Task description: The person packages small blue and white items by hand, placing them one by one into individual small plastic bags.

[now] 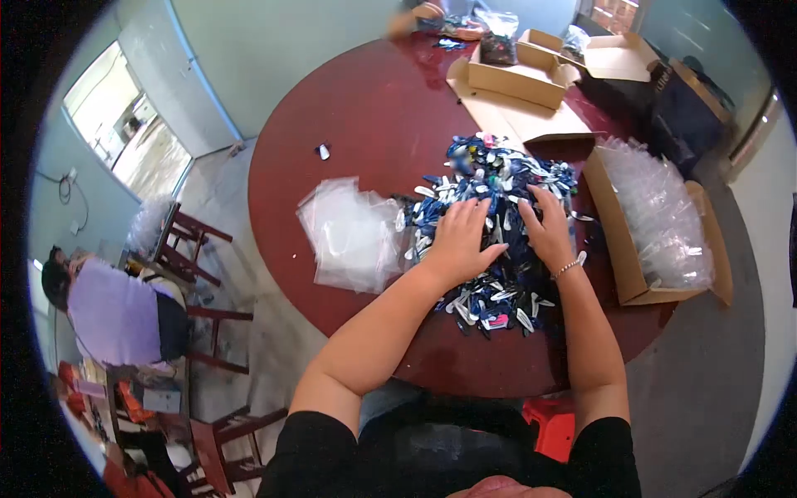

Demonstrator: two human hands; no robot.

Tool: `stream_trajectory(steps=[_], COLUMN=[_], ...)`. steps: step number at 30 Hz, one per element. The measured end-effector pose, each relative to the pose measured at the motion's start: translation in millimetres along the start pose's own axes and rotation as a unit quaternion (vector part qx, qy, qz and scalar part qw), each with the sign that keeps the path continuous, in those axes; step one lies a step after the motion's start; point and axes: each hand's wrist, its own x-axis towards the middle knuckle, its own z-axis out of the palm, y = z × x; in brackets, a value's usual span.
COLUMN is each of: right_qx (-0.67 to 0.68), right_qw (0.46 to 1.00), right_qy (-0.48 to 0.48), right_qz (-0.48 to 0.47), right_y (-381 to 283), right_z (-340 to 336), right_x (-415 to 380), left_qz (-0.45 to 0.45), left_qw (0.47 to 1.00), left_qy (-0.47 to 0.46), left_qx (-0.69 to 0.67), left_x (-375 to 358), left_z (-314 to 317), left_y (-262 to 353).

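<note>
A wide pile of small hair clips (pixel 490 295), mostly dark blue, black and white with a few pink ones, is spread on the round dark red table (pixel 357 108). My left hand (pixel 462 241) lies on the left part of the pile, palm down, fingers forward and thumb apart. On the right part rests my right hand (pixel 548 231), its fingers spread over the clips, a bracelet at the wrist. Neither hand is closed round a clip. Flat clear plastic bags (pixel 353 236) lie stacked left of the pile, their right edge against it.
Right of the pile, a cardboard box (pixel 613 236) holds clear plastic packets (pixel 660 207). More open cardboard boxes (pixel 519 79) stand at the back. One clip (pixel 324 152) lies alone at the left. A co-worker's hand (pixel 419 17) is at the far edge; another person (pixel 120 311) sits left.
</note>
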Motion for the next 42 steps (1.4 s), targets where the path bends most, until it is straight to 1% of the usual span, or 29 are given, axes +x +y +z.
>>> stream_trajectory(steps=[1,3,5,6,8,10,11,12,13,14,15,16,17,19,20,21,22,23,24,25,26,27,29,30,32,34,36,39,42], right_qx=[0.033,-0.003,-0.022,-0.018,-0.029,-0.036,-0.03,0.007,0.004,-0.018,-0.015,-0.027,-0.044,-0.041,-0.069,-0.07,-0.072,-0.045,-0.053,-0.062,-0.081,-0.087,-0.082,-0.078,-0.097,-0.103,-0.067,-0.092,-0.085], right_qw=[0.999,0.998,0.993,0.99,0.987,0.978,0.978,0.978,0.975,0.973,0.973,0.971,0.971,0.967,0.964,0.963,0.961,0.969,0.968,0.966,0.964,0.964,0.968,0.967,0.973,0.972,0.981,0.973,0.976], right_qy=[-0.032,-0.015,-0.039,-0.048,-0.078,-0.11,-0.119,-0.13,-0.138,-0.138,-0.148,-0.157,-0.163,-0.169,-0.173,-0.178,-0.183,-0.188,-0.193,-0.197,-0.171,-0.167,-0.15,-0.153,-0.145,-0.134,-0.123,-0.133,-0.126], right_qz=[0.007,-0.065,-0.105,-0.13,-0.141,-0.173,-0.167,-0.164,-0.172,-0.183,-0.178,-0.176,-0.171,-0.189,-0.187,-0.19,-0.192,-0.151,-0.155,-0.157,-0.189,-0.187,-0.185,-0.19,-0.15,-0.16,-0.132,-0.162,-0.156], right_y=[-10,-24,-39,-46,-60,-63,-66,-65,-61,-56,-52,-46,-42,-38,-34,-33,-33,-34,-33,-27,-20,-13,1,2,7,10,19,35,39], right_z=[0,4,1,-1,-7,-7,-7,-6,-4,-1,0,2,2,0,0,-1,-1,1,0,-2,0,-1,0,-1,-4,-3,-2,-4,-6], right_x=[0,-6,-11,-13,-16,-15,-16,-17,-16,-16,-15,-15,-15,-17,-17,-15,-14,-14,-12,-10,-9,-6,-2,-2,-1,0,-1,7,8], left_qz=[-0.008,-0.032,-0.037,-0.043,-0.023,0.017,0.036,-0.006,-0.003,0.0,-0.041,-0.047,-0.052,-0.062,-0.067,-0.077,-0.079,-0.081,-0.063,-0.071,-0.079,-0.088,-0.076,-0.071,-0.062,-0.044,-0.044,-0.035,-0.021], left_qw=[1.0,0.999,0.999,0.999,0.998,0.994,0.989,0.99,0.987,0.988,0.99,0.985,0.986,0.985,0.983,0.986,0.985,0.984,0.977,0.978,0.979,0.979,0.976,0.973,0.971,0.973,0.972,0.971,0.968], left_qy=[0.001,-0.011,-0.013,-0.008,0.014,0.064,0.116,0.068,0.093,0.108,0.074,0.126,0.121,0.117,0.119,0.097,0.103,0.109,0.162,0.152,0.141,0.137,0.151,0.189,0.197,0.196,0.194,0.19,0.193], left_qx=[-0.004,-0.017,-0.033,-0.016,-0.058,-0.092,-0.086,-0.121,-0.132,-0.11,-0.112,-0.108,-0.104,-0.114,-0.124,-0.108,-0.113,-0.118,-0.123,-0.122,-0.122,-0.126,-0.136,-0.111,-0.119,-0.116,-0.125,-0.144,-0.161], left_x=[0,1,1,0,4,6,7,11,11,11,12,8,7,12,13,13,14,17,18,17,18,19,21,21,22,25,25,25,25], left_z=[2,2,-1,1,3,15,20,8,3,13,11,14,12,17,21,13,12,17,25,24,23,24,29,27,22,26,27,24,25], left_y=[-1,0,-1,0,-4,-18,-20,-13,-12,-19,-18,-17,-15,-18,-21,-17,-17,-21,-25,-25,-25,-25,-25,-20,-16,-17,-16,-13,-12])
